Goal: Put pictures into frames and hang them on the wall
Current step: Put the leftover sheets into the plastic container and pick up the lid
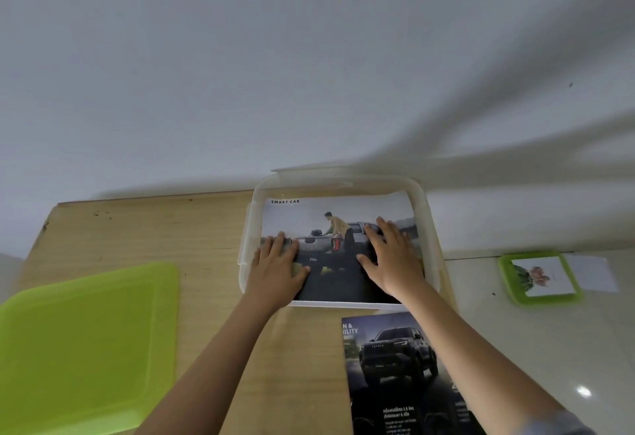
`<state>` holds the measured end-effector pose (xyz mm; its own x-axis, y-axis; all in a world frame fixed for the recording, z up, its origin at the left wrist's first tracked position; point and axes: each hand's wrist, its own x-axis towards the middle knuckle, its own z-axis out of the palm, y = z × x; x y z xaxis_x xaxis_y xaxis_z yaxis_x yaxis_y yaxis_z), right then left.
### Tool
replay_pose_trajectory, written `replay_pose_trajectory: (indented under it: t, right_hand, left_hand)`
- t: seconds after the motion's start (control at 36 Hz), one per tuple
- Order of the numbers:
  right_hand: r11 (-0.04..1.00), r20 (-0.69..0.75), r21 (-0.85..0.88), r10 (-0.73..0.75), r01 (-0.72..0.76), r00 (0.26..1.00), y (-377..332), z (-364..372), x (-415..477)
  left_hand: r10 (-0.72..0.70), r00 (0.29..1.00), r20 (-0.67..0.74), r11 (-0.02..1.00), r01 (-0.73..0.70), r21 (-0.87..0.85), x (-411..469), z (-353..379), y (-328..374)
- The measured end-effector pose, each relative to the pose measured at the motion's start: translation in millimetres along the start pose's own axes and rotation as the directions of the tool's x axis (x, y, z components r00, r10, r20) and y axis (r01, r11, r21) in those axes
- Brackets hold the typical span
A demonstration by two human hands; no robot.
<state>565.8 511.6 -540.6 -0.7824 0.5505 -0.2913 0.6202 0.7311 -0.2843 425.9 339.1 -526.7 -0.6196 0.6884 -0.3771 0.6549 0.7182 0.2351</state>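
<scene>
I am seeing the pale wooden surface [137, 235] carrying the clear rounded plastic frame [343, 187], with the glossy pickup-truck picture [309, 218] lying inside it under the left hand [275, 259] and right hand [391, 256]. Both are pressing flat, fingers spread, grasping nothing, likely seating it evenly.

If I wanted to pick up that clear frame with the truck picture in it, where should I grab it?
Probably the raised rim of the clear frame: left hand coming from its left side, right hand from its right. It lies flat and wide on the table, with the truck picture inside, so keep it level.
</scene>
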Motion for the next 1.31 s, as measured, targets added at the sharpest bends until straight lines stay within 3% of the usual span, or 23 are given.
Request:
replay_pose_trajectory:
  t: [0.28,0.56,0.83,0.94,1.14,1.31]
  right_hand:
    - [0.998,0.039,0.032,-0.061,0.06,0.997,3.5,-13.9,13.4]
    - [0.996,0.029,-0.075,0.057,-0.055,0.998,4.7,-7.7,-5.9]
    - [0.996,0.011,-0.01,0.085,-0.085,0.996,0.4,-8.3,-2.9]
    - [0.994,0.074,0.023,0.101,-0.103,0.992,-4.0,-18.6,-7.2]
    - [0.982,-0.105,0.173,0.1,-0.081,0.989,-12.9,-51.2,-50.2]
    - [0.949,-0.192,0.29,0.183,-0.122,0.964,-5.9,-43.0,-124.2]
  left_hand:
    - [-0.083,0.996,0.018,0.992,0.085,-0.095,-0.9,4.0,7.5]
    - [-0.088,0.996,0.001,0.991,0.087,-0.099,3.3,6.9,4.2]
    - [-0.073,0.997,-0.016,0.99,0.07,-0.122,6.1,7.1,2.3]
    - [-0.057,0.998,-0.024,0.989,0.053,-0.138,3.6,2.2,3.4]
    - [0.043,0.967,-0.253,0.953,-0.116,-0.281,-21.3,-12.8,19.1]
    - [0.217,0.863,-0.457,0.854,-0.394,-0.34,-87.8,-4.5,40.6]
